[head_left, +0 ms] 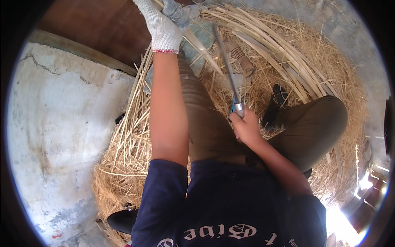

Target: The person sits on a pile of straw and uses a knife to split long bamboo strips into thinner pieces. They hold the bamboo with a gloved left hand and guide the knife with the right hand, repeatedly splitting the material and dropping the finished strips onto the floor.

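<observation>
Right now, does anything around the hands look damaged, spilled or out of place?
The wall on the left is cracked near its top and its paint is worn. Shavings cover the floor around the strips. The gloved left hand grips strips; the bare right hand holds a knife. Only one hand is gloved.

Left hand [162, 24] gloved in white, arm stretched straight ahead, fingers closed — right hand [245, 126] bare, fisted, forearm bent inward, held nearer the body
</observation>
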### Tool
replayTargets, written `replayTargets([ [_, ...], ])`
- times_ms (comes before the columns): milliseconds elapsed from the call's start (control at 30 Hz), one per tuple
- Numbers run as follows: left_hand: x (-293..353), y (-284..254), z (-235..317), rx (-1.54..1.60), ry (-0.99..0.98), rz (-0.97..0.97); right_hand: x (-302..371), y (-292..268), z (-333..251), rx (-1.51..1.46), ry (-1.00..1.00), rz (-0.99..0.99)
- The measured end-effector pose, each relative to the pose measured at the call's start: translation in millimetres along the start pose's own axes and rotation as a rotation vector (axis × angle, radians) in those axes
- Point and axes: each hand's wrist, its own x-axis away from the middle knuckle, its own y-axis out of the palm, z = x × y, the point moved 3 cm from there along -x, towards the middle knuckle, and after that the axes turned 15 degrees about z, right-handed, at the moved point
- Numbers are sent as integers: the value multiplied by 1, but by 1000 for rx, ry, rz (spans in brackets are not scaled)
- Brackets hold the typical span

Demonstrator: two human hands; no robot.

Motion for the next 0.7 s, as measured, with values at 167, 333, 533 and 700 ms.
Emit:
replayTargets([
  [167,-1,9,-4,31,-32,1,11,-2,-10,93,189,-51],
  [333,-3,-7,0,-8,43,101,3,0,3,-96,182,-105],
  [533,-8,-16,11,-138,121,42,-2,-2,0,125,84,9],
  [700,-4,-11,9,-64,101,142,-2,-5,2,200,-130,71],
])
